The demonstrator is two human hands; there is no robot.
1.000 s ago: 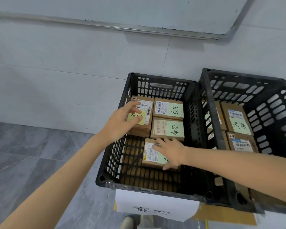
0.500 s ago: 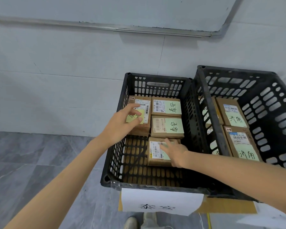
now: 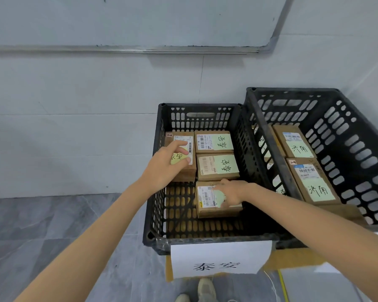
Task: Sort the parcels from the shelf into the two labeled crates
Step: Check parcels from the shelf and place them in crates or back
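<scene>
Your left hand rests on the back-left parcel in left crate; right hand presses front parcel, fingers flat.

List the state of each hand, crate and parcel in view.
Left hand, touching top of back-left parcel.
Right hand, resting on front parcel.
Left crate, four parcels inside, labels up.
Right crate, parcels inside, some partly hidden.

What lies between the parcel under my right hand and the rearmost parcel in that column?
One more parcel, lying flat with its label up; the head view shows it.
</scene>
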